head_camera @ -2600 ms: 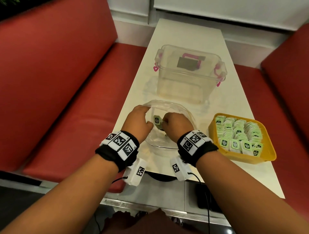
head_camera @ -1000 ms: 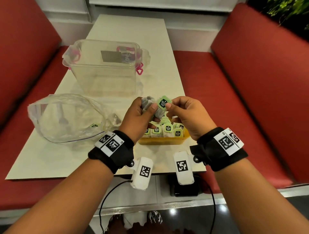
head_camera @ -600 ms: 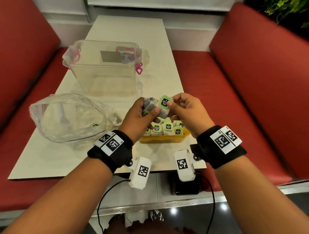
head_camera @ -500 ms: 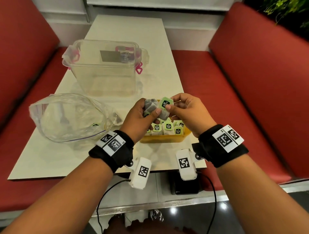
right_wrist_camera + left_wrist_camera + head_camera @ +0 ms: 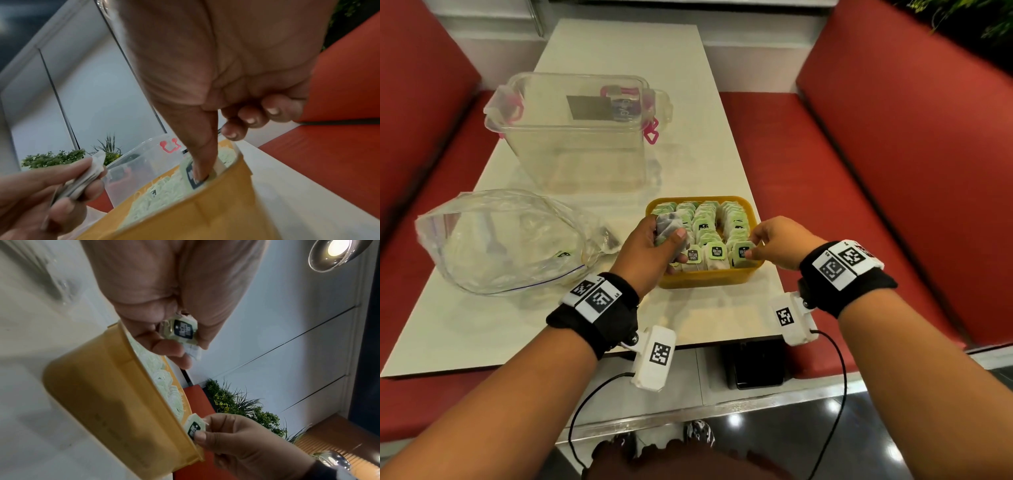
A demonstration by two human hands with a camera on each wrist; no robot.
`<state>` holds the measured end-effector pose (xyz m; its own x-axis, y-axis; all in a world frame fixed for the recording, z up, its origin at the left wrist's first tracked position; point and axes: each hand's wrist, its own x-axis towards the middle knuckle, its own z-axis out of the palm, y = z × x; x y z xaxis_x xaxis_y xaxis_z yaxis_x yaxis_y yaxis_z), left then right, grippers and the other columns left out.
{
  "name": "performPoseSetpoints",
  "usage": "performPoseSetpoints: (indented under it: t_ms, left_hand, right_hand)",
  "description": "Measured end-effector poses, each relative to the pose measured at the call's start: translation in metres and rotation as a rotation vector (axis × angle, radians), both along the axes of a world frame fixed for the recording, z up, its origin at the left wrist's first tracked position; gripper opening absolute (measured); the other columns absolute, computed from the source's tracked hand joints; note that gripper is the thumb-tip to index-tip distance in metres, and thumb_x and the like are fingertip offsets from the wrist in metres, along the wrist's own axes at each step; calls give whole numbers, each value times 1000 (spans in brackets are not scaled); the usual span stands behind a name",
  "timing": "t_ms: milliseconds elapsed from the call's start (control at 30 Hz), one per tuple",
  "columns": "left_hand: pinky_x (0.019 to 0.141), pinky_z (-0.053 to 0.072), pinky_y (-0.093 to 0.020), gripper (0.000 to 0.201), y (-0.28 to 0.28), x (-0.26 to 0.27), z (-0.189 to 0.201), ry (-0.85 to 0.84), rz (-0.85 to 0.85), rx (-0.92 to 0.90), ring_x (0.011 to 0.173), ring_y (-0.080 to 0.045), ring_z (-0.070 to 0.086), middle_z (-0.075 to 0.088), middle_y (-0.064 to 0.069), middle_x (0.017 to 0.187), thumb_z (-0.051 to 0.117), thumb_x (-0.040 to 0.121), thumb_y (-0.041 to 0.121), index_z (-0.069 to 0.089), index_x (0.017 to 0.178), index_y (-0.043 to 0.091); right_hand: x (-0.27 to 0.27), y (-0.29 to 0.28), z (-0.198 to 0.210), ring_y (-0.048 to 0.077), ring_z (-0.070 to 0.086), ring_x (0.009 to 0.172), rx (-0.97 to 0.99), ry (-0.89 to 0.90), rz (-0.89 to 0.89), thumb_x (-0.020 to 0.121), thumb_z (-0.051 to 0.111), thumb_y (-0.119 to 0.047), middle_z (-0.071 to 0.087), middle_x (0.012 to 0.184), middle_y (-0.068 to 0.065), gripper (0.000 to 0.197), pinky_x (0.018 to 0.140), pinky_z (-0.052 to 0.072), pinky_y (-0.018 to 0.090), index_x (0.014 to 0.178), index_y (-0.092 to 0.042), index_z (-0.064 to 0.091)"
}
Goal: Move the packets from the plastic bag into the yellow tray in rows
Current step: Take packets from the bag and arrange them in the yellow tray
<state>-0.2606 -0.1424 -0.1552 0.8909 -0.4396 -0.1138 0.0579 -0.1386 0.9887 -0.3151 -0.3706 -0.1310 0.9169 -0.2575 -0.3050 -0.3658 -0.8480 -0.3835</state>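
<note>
The yellow tray (image 5: 702,279) stands near the table's front edge, holding green-labelled packets (image 5: 705,226) upright in rows. My left hand (image 5: 674,240) hovers over its left side and grips a small bunch of packets (image 5: 669,228), also seen in the left wrist view as packets (image 5: 183,331). My right hand (image 5: 751,245) pinches one packet (image 5: 742,253) at the tray's near right corner, with the thumb pressed on the packet's label (image 5: 193,177). The clear plastic bag (image 5: 500,240) lies open to the left, with one green label (image 5: 563,254) showing inside it.
A clear plastic box (image 5: 578,133) with pink latches stands behind the tray and bag. Red benches (image 5: 893,171) flank the narrow white table (image 5: 619,48). The tray sits close to the table's right and front edges. A black object (image 5: 756,366) sits below the table.
The hands went from the bag to the tray. My right hand has drawn one packet off the left hand's bunch and lowered it into the near right corner. The left hand has dropped lower.
</note>
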Motion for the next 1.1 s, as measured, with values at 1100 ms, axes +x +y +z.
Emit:
performPoseSetpoints:
  t_ms: [1100]
  left_hand:
    - [55, 51, -24, 23, -11, 5, 6, 138, -64, 0, 91, -21, 69, 66, -11, 111, 47, 96, 12, 51, 118, 19]
  right_hand:
    - [31, 44, 34, 7, 51, 57, 130, -218, 124, 87, 66, -38, 62, 74, -2, 20, 51, 36, 22, 94, -19, 68]
